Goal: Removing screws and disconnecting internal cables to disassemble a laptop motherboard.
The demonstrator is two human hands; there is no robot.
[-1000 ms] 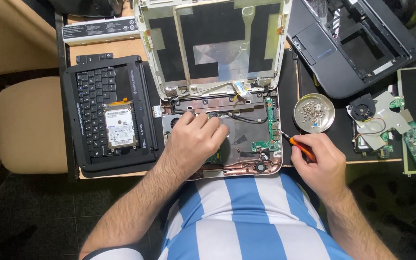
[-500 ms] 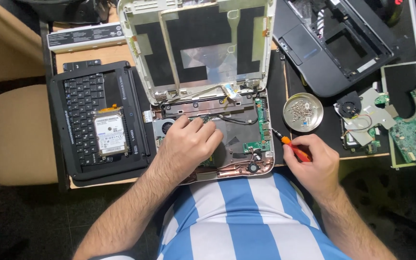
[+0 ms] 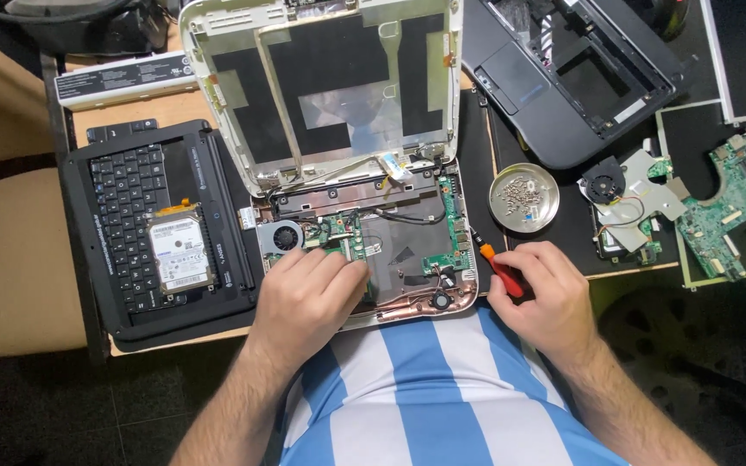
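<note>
The right hand (image 3: 539, 289) grips an orange screwdriver (image 3: 496, 266) beside the opened laptop (image 3: 373, 259). The left hand (image 3: 308, 289) rests curled on its exposed board, holding nothing visible. Keyboard (image 3: 127, 220) and hard drive (image 3: 181, 253) already lie aside; boards remain inside.

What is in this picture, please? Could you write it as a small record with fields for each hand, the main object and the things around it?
Left hand: rests on the circuit board inside the opened small laptop
Right hand: holds an orange-handled screwdriver, tip at the laptop's right edge
Laptop lid: raised, screen panel removed
Left of laptop: black keyboard cover with a hard drive lying on it
Right of laptop: round metal dish of screws, loose fan, green board
Table: wooden table
</note>
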